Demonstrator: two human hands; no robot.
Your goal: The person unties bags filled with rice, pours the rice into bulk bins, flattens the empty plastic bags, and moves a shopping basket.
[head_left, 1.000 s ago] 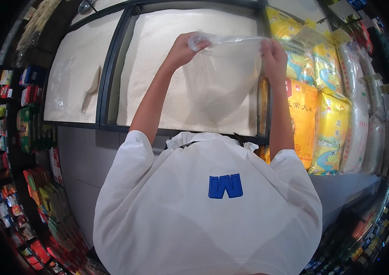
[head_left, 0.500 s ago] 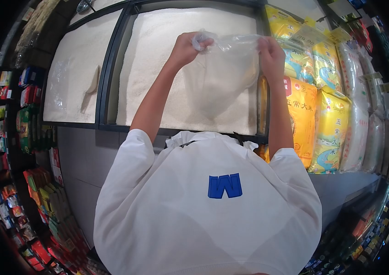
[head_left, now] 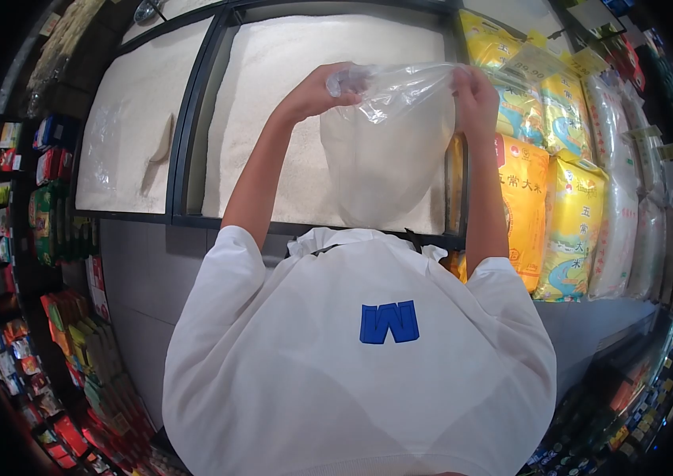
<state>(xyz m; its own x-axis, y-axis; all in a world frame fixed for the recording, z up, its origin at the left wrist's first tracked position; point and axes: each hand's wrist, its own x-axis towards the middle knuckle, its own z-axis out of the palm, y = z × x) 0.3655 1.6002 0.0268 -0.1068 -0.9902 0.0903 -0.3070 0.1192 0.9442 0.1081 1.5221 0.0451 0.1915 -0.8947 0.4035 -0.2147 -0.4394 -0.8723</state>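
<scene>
A clear plastic bag (head_left: 388,159) hangs spread between my two hands, above the rice bin (head_left: 197,143) with its bed of white rice (head_left: 273,103). My left hand (head_left: 328,89) is closed round the bag's upper left rim, where some plastic is bunched at the fingers. At the upper right corner, my right hand (head_left: 476,99) pinches the rim between thumb and fingers. The bag is see-through and looks puffed out, with its bottom hanging near the bin's front edge. Nothing shows inside it.
On the right stand yellow and orange rice bags (head_left: 570,222), with a price sign (head_left: 528,63) above them. A second bin on the left holds white grain and a scoop (head_left: 160,143). Packaged goods (head_left: 51,198) fill shelves at far left.
The bag has filled out and its bottom hangs lower and rounder. My left hand has turned and dropped slightly; my right hand has shifted a little to the right.
</scene>
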